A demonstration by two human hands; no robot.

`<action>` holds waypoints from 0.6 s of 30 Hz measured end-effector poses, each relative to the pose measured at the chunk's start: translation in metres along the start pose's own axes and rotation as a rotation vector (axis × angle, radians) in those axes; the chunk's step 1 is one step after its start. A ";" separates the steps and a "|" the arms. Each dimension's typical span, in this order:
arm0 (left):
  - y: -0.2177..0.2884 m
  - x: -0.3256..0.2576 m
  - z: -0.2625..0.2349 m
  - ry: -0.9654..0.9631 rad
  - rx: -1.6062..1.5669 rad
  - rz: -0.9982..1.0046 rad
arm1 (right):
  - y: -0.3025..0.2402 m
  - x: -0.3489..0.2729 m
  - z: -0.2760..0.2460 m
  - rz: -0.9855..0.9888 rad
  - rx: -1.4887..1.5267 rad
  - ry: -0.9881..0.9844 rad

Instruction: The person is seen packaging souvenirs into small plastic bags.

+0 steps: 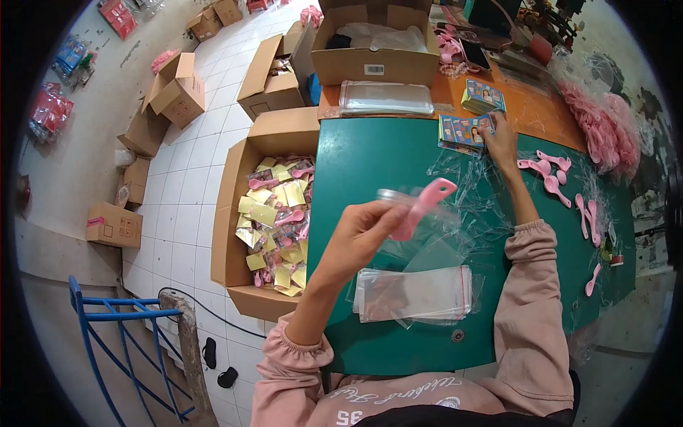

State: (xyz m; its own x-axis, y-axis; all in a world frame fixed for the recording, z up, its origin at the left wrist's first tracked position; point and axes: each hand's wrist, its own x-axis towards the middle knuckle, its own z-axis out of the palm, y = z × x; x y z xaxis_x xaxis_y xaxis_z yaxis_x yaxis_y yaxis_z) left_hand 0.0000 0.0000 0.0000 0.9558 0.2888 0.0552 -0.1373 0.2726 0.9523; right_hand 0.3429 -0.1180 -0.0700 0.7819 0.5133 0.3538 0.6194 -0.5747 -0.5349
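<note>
My left hand (366, 238) is raised over the green table, its fingers pinching a clear plastic bag together with a pink spoon (425, 205). The spoon's holed handle points up and to the right; its other end is partly hidden by the fingers and blurred. My right hand (502, 139) reaches to the far side of the table, its thumb and fingers closed on the edge of a printed card (466, 132) on a small pile. Below my left hand lies a pile of flat clear bags (413, 293). Several loose pink spoons (553, 186) rest at the right.
An open carton (231, 213) of packed pink spoons with yellowish cards stands left of the table (356, 164). At the back are another carton (377, 64), a bag stack (386, 97) and more cards (484, 95). Crumpled clear plastic (469, 192) covers the middle. A blue metal rack (128, 313) stands lower left.
</note>
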 end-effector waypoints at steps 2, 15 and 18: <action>-0.006 0.007 0.002 -0.035 0.053 -0.002 | -0.014 -0.006 -0.011 -0.083 -0.031 0.099; 0.011 0.040 0.000 -0.190 0.279 -0.127 | -0.145 -0.094 -0.129 -0.112 0.815 -0.340; 0.015 0.047 0.003 -0.198 0.213 -0.090 | -0.144 -0.096 -0.138 -0.108 0.705 -0.382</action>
State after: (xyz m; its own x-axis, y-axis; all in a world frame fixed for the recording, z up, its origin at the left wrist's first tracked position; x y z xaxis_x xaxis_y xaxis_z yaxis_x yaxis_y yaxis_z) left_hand 0.0436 0.0144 0.0178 0.9967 0.0815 0.0051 -0.0120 0.0846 0.9963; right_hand 0.1886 -0.1721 0.0792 0.5627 0.7988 0.2128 0.3999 -0.0377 -0.9158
